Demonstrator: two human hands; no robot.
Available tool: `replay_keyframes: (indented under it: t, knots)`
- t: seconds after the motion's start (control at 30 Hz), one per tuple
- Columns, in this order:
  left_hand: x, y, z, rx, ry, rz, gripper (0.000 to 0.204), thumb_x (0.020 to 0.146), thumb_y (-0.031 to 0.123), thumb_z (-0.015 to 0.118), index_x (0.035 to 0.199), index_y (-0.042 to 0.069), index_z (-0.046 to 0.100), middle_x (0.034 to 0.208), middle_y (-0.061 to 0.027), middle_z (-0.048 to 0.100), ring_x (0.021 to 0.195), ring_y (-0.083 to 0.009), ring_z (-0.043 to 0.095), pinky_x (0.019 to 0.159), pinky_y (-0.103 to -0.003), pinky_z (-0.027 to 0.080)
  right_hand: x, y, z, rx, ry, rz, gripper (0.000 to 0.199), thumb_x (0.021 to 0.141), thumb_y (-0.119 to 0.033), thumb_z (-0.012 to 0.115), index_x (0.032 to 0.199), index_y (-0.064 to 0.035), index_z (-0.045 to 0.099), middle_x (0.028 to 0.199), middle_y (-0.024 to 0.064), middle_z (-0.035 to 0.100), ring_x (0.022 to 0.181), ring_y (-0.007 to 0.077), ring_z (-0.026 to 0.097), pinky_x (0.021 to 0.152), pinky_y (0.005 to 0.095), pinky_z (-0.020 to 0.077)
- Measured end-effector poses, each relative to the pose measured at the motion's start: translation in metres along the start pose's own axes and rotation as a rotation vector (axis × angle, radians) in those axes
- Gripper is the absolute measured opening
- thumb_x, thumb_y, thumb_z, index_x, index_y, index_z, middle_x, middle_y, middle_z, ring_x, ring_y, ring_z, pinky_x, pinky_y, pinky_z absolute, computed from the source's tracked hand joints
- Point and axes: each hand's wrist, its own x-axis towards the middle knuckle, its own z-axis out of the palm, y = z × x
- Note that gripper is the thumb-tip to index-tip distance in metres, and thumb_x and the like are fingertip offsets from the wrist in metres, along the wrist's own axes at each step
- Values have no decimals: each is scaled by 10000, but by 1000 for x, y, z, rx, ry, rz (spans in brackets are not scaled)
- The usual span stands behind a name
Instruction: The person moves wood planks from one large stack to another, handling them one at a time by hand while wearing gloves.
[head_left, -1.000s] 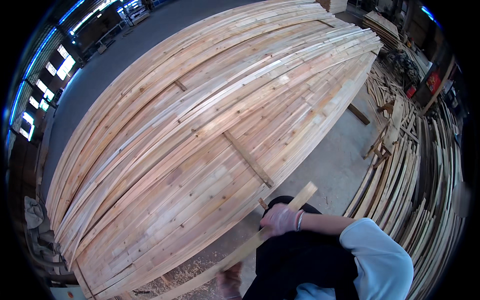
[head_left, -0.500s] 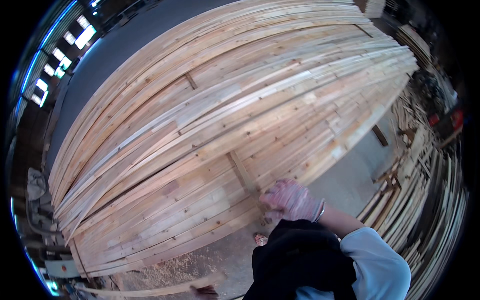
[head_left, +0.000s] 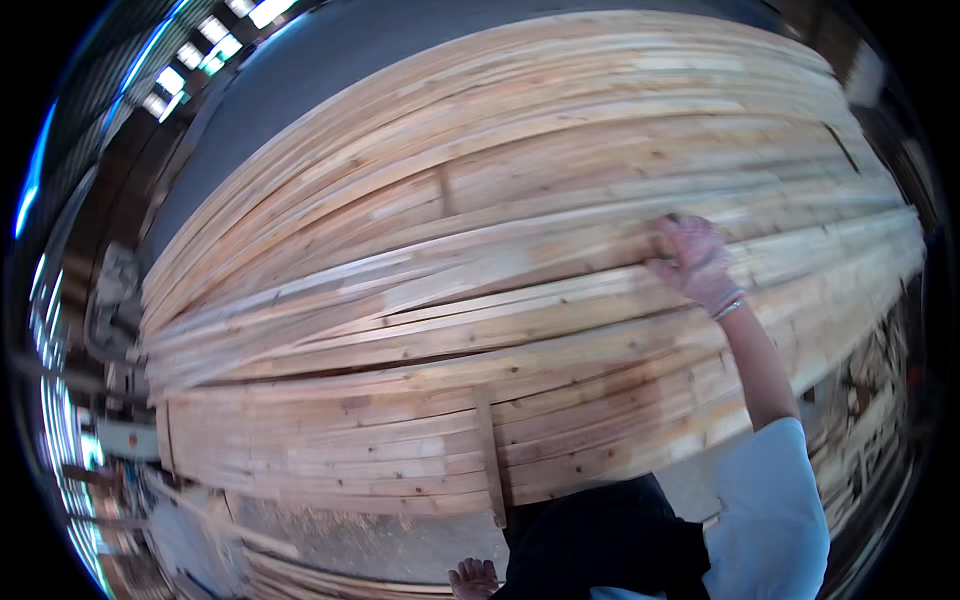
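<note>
No words, labels, brands, numbers or signs can be read: none on the boards (head_left: 330, 440), and the pale panel (head_left: 126, 440) near the left edge is too small and blurred to tell whether it bears any writing.

Long pale wooden planks (head_left: 560, 300) blocking beneath the pink-gloved right hand (head_left: 703, 265), open air stretching left of its fingers (head_left: 690, 232), brown wooden batten (head_left: 488, 450) lying bodyward

The grey floor (head_left: 330, 60) bears shavings (head_left: 345, 527); the board stack (head_left: 320, 450) carries a crosswise strip (head_left: 489, 455).
</note>
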Motion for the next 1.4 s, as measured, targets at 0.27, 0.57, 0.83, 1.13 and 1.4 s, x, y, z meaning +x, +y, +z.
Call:
replay_keyframes:
  t: [0.27, 0.57, 0.83, 1.13, 1.4]
  knots:
    - [-4, -12, -21, -128, 1, 10, 346, 853, 316, 433, 550, 193, 321, 553, 1, 287, 525, -192, 312, 543, -367, 303, 28, 48, 33, 145, -279, 42, 528, 750, -324, 697, 1175, -62, 523, 1108, 170, 567, 1082, 363, 503, 1007, 466, 351]
    - [-12, -19, 66, -216, -346, 20, 310, 935, 270, 462, 670, 160, 347, 609, -1, 270, 534, -157, 305, 517, -312, 322, 21, 41, 45, -163, -3, -130, 523, 508, -329, 810, 914, -161, 526, 843, 41, 545, 849, 262, 533, 817, 392, 398]
    - [-101, 21, 176, 152, -548, 167, 398, 933, 410, 507, 1103, 50, 529, 894, -26, 538, 791, -196, 544, 885, -386, 470, -42, -47, -46, -216, 34, -289, 443, 516, -301, 742, 864, -142, 518, 779, 60, 514, 784, 263, 514, 755, 396, 391]
    - [-106, -6, 242, -154, -1268, -275, 676, 859, 535, 564, 1274, 9, 472, 1286, -181, 502, 1183, -332, 486, 1083, -497, 321, -212, -155, -116, -27, -318, -216, 387, 505, -388, 775, 711, -148, 552, 683, 66, 540, 682, 281, 535, 657, 409, 407]
    - [-64, -5, 135, -253, -904, -388, 330, 811, 344, 695, 919, 78, 534, 758, -56, 502, 714, -232, 508, 883, -466, 446, -416, -115, -151, -30, -894, -159, 831, 715, -450, 751, 1381, -87, 410, 1178, 210, 586, 1022, 413, 580, 852, 468, 488]
